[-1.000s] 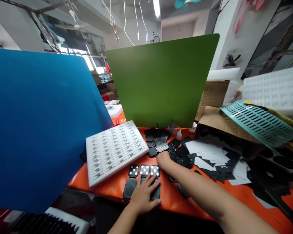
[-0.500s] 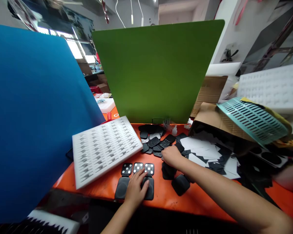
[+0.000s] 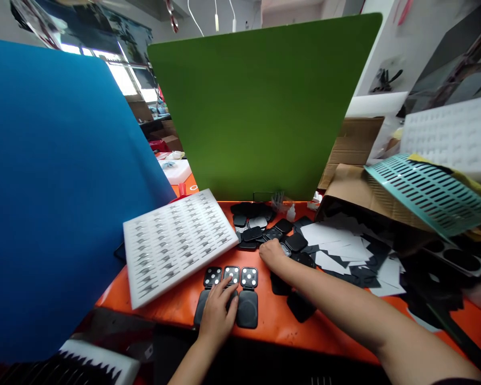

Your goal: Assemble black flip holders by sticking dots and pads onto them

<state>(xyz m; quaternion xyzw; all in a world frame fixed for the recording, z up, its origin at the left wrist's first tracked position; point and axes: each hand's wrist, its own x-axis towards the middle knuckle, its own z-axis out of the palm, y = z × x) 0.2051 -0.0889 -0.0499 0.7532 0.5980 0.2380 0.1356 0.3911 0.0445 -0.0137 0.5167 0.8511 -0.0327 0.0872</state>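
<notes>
Three open black square cases stand in a row at the front of the orange table, each with white dots on the upper half: a left case (image 3: 212, 276), a middle case (image 3: 232, 272) and a right case (image 3: 249, 277). My left hand (image 3: 219, 310) lies over the middle case with its fingers apart, hiding much of its lower half. At the near edge of a pile of black cases (image 3: 252, 233), my right hand (image 3: 272, 253) is closed, its fingers curled downward. Whatever it grips is hidden. More black cases (image 3: 300, 306) lie under and beside my right forearm.
A white foam tray (image 3: 180, 246) with rows of slots holding thin shiny pieces lies at the left. Blue (image 3: 64, 187) and green (image 3: 260, 107) panels stand around the table. On the right are white and black scraps (image 3: 336, 243), a cardboard box (image 3: 353, 187) and a teal basket (image 3: 428, 192).
My left hand has shifted from the right case to the middle one, uncovering the right case. My right hand has moved slightly left and nearer along the pile. The view has shifted a little.
</notes>
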